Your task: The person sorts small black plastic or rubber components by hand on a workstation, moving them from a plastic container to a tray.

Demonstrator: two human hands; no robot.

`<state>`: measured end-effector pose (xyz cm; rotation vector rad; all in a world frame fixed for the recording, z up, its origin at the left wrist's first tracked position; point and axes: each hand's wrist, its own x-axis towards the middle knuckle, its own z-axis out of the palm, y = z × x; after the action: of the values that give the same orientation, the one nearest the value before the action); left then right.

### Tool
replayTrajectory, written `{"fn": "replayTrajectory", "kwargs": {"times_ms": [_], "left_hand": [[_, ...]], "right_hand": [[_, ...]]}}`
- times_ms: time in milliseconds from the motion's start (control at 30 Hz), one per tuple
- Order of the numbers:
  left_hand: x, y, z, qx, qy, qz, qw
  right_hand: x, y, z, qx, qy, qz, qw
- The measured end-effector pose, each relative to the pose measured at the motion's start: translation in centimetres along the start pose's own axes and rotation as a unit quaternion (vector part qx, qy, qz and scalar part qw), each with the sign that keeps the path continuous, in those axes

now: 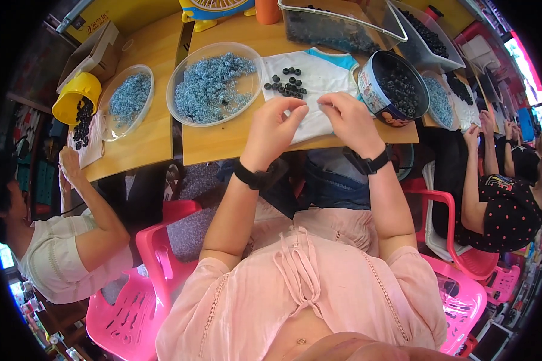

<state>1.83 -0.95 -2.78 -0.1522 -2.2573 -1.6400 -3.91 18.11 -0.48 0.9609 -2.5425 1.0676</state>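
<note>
Our own dress: a pale pink blouse and two dark wrist bands.

We wear a light, crinkled pink blouse (307, 289) with short sleeves that end above the elbows, leaving both forearms bare. Rows of small openwork holes run down from each shoulder seam, and a gathered strip with thin ties hangs down the middle of the front. On our left wrist sits a black watch-like band (254, 177) with a chunky case; our right wrist carries a similar black band (369, 163). We see no rings on our fingers.
</note>
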Motion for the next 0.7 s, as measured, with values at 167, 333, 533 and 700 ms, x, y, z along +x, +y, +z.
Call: {"fn": "replayTrajectory", "kwargs": {"times_ms": [167, 333, 533, 700], "left_hand": [[-0.2, 0.4, 0.4, -0.055, -0.033, -0.052, 0.997], [-0.2, 0.5, 0.5, -0.115, -0.037, -0.085, 0.989], [-0.3, 0.7, 0.5, -0.139, -0.042, -0.122, 0.982], [-0.5, 0.1, 1.4, -0.091, 0.029, -0.011, 0.995]], "right_hand": [[-0.7, -3.3, -0.1, 0.056, 0.028, -0.007, 0.998], [-1.5, -3.0, 0.6, 0.133, 0.071, 0.028, 0.988], [-1.3, -2.7, 0.2, 0.221, 0.054, 0.057, 0.972], [-1.3, -1.7, 0.6, 0.333, -0.021, 0.179, 0.926]]}}
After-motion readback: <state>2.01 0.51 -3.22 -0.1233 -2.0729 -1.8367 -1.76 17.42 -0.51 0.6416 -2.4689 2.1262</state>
